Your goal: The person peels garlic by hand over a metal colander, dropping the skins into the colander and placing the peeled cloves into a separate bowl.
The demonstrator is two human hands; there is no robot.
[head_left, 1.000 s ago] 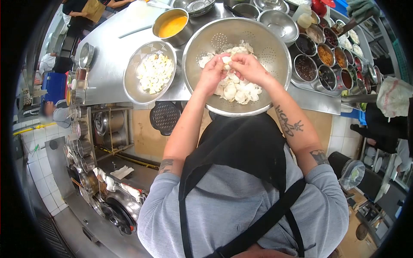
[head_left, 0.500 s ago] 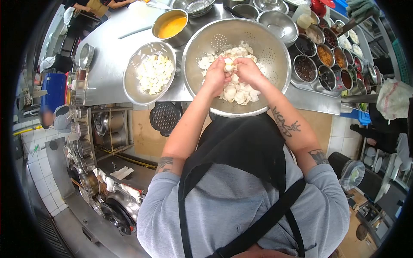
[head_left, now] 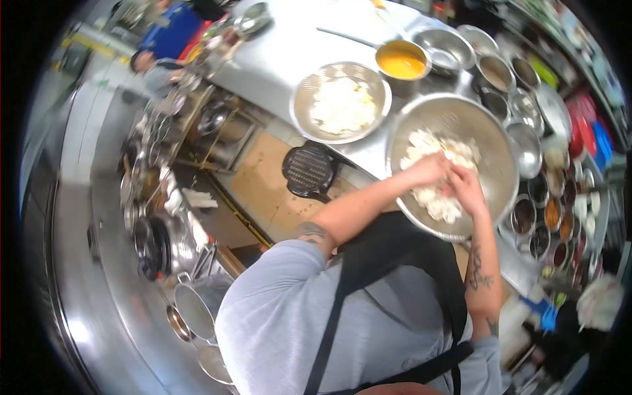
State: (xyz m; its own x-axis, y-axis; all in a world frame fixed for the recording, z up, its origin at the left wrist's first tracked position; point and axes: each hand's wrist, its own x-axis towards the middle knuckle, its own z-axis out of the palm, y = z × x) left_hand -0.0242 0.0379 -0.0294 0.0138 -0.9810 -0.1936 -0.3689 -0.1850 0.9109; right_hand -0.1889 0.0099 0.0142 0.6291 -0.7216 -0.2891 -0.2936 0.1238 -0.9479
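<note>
Left hand (head_left: 429, 170), right hand (head_left: 467, 191) together over large colander (head_left: 495, 174); grip on pale pieces (head_left: 440, 207) unclear; loose pinch could spill some.

along the near edge of the steel counter (head_left: 276, 72) sit a large colander (head_left: 495, 158), a smaller colander (head_left: 299, 108) and, behind them, a pot (head_left: 403, 88).

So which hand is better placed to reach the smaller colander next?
Probably the left hand. Both hands are over the larger colander, but the left is nearer the smaller colander, on the person's left; the right hand would have to cross past it.
</note>
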